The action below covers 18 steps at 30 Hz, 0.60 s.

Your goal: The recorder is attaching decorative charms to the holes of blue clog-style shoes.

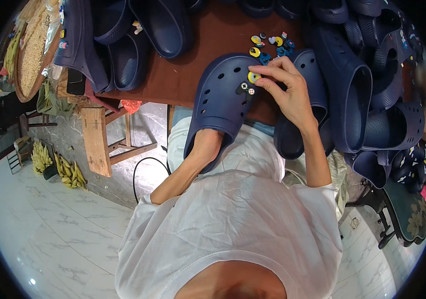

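Note:
My left hand [208, 146] reaches into the heel opening of a navy clog [215, 104] and holds it from inside, toe pointing away; its fingers are hidden in the shoe. A black game-controller charm [246, 88] sits on the clog's upper, whose other holes are bare. Between thumb and fingertips, my right hand [287, 87] pinches a small yellow round shoe charm [254, 77] at the right side of the toe, close above the controller charm. Whether the yellow charm touches the clog, I cannot tell. Under my right wrist lies another navy clog [308, 74].
Loose colourful charms [272, 47] lie on the brown tabletop [223, 30] beyond my right hand. More navy clogs crowd both sides, including one at right [342, 89] and one at left [165, 30]. A wooden stool [95, 142] and yellow bananas [71, 173] are at left.

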Each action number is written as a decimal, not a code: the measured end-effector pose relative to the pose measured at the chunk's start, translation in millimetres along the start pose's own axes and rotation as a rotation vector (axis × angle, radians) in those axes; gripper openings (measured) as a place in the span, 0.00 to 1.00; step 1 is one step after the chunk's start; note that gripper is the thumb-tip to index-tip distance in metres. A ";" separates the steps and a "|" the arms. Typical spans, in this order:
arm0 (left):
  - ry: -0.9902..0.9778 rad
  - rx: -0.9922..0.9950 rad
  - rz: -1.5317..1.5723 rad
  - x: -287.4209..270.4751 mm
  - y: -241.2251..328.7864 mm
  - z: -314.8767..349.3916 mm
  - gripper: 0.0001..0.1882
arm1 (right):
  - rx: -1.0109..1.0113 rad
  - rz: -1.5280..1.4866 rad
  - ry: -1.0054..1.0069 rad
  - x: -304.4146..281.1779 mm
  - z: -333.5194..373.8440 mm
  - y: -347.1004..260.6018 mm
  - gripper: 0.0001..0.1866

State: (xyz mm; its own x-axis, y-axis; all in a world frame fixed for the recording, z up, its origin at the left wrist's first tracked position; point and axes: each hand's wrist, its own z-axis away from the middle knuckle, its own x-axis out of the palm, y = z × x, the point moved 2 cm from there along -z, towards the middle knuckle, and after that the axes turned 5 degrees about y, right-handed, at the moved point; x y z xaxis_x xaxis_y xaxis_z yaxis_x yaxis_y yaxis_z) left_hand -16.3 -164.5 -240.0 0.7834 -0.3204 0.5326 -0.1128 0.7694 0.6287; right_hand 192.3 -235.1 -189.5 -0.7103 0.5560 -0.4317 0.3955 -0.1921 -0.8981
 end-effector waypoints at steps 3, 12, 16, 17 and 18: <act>0.003 0.013 0.023 4.3 1.8 -1.5 0.23 | 0.025 -0.063 0.087 6.1 6.0 -0.3 0.20; -0.001 0.249 -0.688 -30.7 -25.5 -11.0 0.26 | 0.142 -0.072 0.257 37.5 21.3 6.1 0.41; -0.078 0.376 -0.790 -51.0 -37.5 -12.6 0.26 | 0.199 -0.169 0.195 36.9 16.9 9.2 0.41; -0.115 0.418 -0.849 -53.8 -37.6 -10.9 0.26 | 0.208 -0.187 0.185 35.1 16.1 9.7 0.42; -0.107 0.429 -0.975 -55.9 -37.8 -10.0 0.26 | 0.217 -0.202 0.176 33.4 15.4 10.2 0.43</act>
State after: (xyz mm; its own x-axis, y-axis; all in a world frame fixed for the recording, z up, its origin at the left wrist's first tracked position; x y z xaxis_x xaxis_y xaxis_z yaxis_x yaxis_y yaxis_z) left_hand -49.7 -170.1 -299.2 0.5959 -0.7549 -0.2738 0.3114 -0.0970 0.9453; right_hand 163.7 -231.0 -214.4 -0.6430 0.7274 -0.2397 0.1110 -0.2212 -0.9689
